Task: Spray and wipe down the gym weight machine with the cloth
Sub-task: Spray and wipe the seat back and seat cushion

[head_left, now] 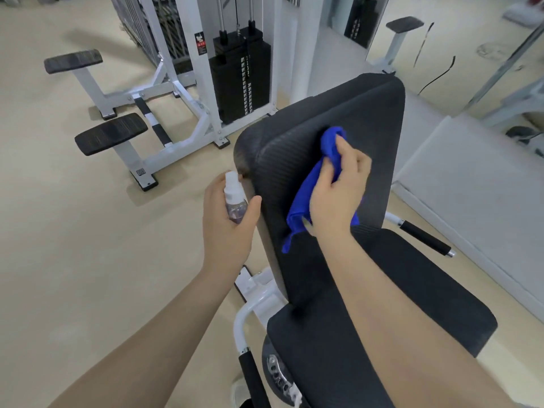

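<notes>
The black padded seat (412,334) lies nearest. Above it, the right hand (338,189) closes its grip on the blue microfibre cloth (318,184) against the black ribbed backrest (368,119). The left hand (229,219) grips a small clear spray bottle (234,201) beside the backrest. Farther on the beige floor (59,201) stands the white-framed black weight stack (241,81).

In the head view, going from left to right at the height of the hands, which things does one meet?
Black footplate → left hand holding the spray bottle → blue cloth → right hand pressing it on the backrest pad → black handle grip.
</notes>
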Available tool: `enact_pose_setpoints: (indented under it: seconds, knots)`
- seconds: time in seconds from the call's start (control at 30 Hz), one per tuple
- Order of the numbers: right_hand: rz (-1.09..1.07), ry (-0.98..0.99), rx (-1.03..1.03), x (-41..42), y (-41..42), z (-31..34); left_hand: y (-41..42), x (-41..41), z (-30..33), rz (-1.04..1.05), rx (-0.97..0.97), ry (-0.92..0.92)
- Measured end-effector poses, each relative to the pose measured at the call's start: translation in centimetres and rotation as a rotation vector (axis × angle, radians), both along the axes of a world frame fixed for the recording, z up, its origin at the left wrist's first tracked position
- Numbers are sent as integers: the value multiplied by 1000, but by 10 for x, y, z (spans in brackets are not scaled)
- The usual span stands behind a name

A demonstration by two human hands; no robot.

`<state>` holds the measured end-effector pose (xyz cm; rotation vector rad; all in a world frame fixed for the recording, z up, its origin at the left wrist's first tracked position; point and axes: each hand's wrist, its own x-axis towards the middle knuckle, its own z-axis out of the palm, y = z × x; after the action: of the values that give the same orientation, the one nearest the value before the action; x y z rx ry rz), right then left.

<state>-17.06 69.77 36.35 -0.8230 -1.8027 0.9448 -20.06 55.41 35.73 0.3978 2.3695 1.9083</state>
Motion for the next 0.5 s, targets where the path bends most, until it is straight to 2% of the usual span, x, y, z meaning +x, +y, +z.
enact_pose_setpoints:
  seconds: [0.07, 0.13, 0.27, 0.33, 0.4, 0.5]
  knots:
    - [178, -4, 251, 7, -37, -14, 1, -2, 4, 16, -30, 46]
    - [311, -45, 402, 14, -50, -24, 1, -3, 11, 13, -5, 87]
    - [361, -117, 581, 14, -13, -19, 3, 1, 17, -77, -5, 370]
    - [280, -87, 485, 10, 13, -14, 6, 6, 13, -91, -49, 431]
    - [143, -66, 213, 3, 42, -12, 7, 9, 10, -92, -74, 484]
    - [-86, -95, 3, 1, 87, -20, 10, 12, 10, -144, -120, 580]
